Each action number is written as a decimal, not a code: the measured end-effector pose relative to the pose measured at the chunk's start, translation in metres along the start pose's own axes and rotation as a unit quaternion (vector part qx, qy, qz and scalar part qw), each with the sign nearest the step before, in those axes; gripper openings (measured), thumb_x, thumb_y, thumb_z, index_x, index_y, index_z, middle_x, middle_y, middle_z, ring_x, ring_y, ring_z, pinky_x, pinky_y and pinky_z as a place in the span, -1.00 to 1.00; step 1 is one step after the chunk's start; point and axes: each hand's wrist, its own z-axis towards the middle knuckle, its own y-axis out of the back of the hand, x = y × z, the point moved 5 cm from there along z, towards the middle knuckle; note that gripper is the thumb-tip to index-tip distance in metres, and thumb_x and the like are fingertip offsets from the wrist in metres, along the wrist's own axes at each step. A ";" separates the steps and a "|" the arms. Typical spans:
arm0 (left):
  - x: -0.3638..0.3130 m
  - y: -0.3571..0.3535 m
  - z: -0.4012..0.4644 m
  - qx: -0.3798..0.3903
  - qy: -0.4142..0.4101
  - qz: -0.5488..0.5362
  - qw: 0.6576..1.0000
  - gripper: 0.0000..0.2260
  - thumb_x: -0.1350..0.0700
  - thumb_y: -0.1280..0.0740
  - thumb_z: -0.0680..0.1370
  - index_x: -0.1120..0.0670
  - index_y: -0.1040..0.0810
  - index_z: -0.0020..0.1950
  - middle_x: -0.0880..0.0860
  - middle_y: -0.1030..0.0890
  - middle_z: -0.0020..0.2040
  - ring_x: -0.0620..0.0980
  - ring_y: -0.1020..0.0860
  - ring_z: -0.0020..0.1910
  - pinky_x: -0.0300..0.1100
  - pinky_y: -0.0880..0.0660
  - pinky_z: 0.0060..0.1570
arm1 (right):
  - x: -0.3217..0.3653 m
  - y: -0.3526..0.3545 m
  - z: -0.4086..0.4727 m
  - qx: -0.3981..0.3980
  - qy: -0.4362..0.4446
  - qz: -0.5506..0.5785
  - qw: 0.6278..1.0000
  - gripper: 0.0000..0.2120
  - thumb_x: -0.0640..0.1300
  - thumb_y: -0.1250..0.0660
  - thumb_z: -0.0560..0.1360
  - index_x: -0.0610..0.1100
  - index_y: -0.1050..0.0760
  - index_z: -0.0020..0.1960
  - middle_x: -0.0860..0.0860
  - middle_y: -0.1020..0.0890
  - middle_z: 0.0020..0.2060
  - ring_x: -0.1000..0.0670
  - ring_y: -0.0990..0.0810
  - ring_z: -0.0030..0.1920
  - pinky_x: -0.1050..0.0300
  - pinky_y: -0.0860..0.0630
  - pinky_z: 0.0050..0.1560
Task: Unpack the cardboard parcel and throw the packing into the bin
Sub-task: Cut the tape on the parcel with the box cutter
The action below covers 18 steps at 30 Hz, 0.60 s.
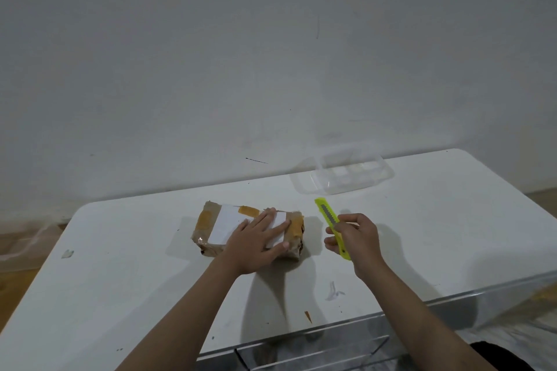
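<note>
Right hand [355, 238] grips a yellow-green plastic snap-off utility knife [331, 224], held above the white worktop [120, 280]. Left hand [256, 238] lies flat, fingers straight, on the brown taped cardboard parcel [211, 226] mid-worktop. Clear plastic lidded container [340, 175] sits beyond, near the wall.

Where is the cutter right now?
In the head view the yellow cutter is held in the right hand, just right of the taped parcel that the left hand presses on the white table.
</note>
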 end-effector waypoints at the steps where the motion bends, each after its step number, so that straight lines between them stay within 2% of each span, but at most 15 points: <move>1: 0.001 0.000 0.000 0.003 -0.006 -0.002 1.000 -0.51 -0.25 -0.02 0.58 -0.23 -0.06 0.51 -0.06 0.06 0.57 -0.13 0.14 0.54 0.05 0.06 0.49 | -0.001 0.000 0.003 -0.014 0.003 -0.002 1.000 -0.90 -0.35 -0.27 0.46 -0.23 -0.47 -0.04 -0.24 -0.64 -0.25 -0.15 -0.58 -0.40 -0.05 -0.61 -0.19; 4: 0.004 0.000 0.000 0.006 -0.016 -0.007 1.000 -0.50 -0.26 -0.03 0.58 -0.24 -0.07 0.50 -0.07 0.07 0.57 -0.12 0.13 0.54 0.06 0.05 0.50 | -0.004 -0.003 0.016 -0.059 0.022 -0.024 0.998 -0.96 -0.29 -0.30 0.44 -0.20 -0.50 -0.12 -0.19 -0.67 -0.31 -0.10 -0.56 -0.40 -0.01 -0.59 -0.20; 6: 0.004 -0.001 -0.001 -0.001 -0.017 -0.005 1.000 -0.50 -0.28 -0.02 0.57 -0.24 -0.07 0.50 -0.06 0.07 0.57 -0.12 0.13 0.54 0.05 0.05 0.49 | -0.007 -0.008 0.027 -0.067 0.028 -0.029 0.997 -0.94 -0.28 -0.35 0.43 -0.20 -0.52 -0.10 -0.16 -0.67 -0.31 -0.09 -0.60 -0.36 -0.03 -0.62 -0.18; 8: 0.004 -0.003 -0.001 -0.013 -0.017 -0.001 1.000 -0.46 -0.34 0.03 0.54 -0.24 -0.07 0.50 -0.07 0.07 0.57 -0.13 0.13 0.54 0.04 0.04 0.49 | -0.011 -0.015 0.040 -0.067 0.041 -0.054 0.995 -0.92 -0.26 -0.39 0.41 -0.19 -0.55 -0.10 -0.12 -0.66 -0.31 -0.11 -0.63 -0.32 -0.02 -0.63 -0.16; 11: 0.005 -0.004 -0.002 -0.038 -0.018 -0.004 0.999 -0.36 -0.42 0.17 0.45 -0.25 -0.07 0.50 -0.08 0.06 0.57 -0.14 0.13 0.54 0.04 0.02 0.49 | -0.012 -0.028 0.062 -0.067 0.087 -0.127 0.986 -0.95 -0.16 -0.42 0.40 -0.14 -0.61 -0.20 -0.03 -0.67 -0.33 -0.07 -0.64 -0.24 0.07 -0.56 -0.17; 15: 0.005 -0.006 -0.004 -0.066 -0.022 -0.011 0.998 -0.37 -0.42 0.19 0.45 -0.26 -0.09 0.49 -0.08 0.04 0.57 -0.16 0.14 0.53 -0.01 0.03 0.47 | -0.015 -0.046 0.092 -0.023 0.094 -0.203 0.974 -0.75 -0.16 -0.50 0.35 -0.16 -0.61 0.01 -0.05 -0.64 -0.13 -0.05 -0.59 -0.13 0.14 -0.48 -0.12; 18: 0.005 -0.004 -0.004 -0.077 -0.024 -0.014 0.997 -0.41 -0.40 0.13 0.48 -0.27 -0.10 0.49 -0.09 0.03 0.56 -0.18 0.14 0.52 -0.07 0.04 0.44 | -0.016 -0.058 0.111 0.014 0.122 -0.290 0.949 -0.66 -0.24 -0.45 0.36 -0.19 -0.57 0.14 -0.12 -0.62 -0.03 -0.07 -0.56 -0.10 0.18 -0.42 -0.11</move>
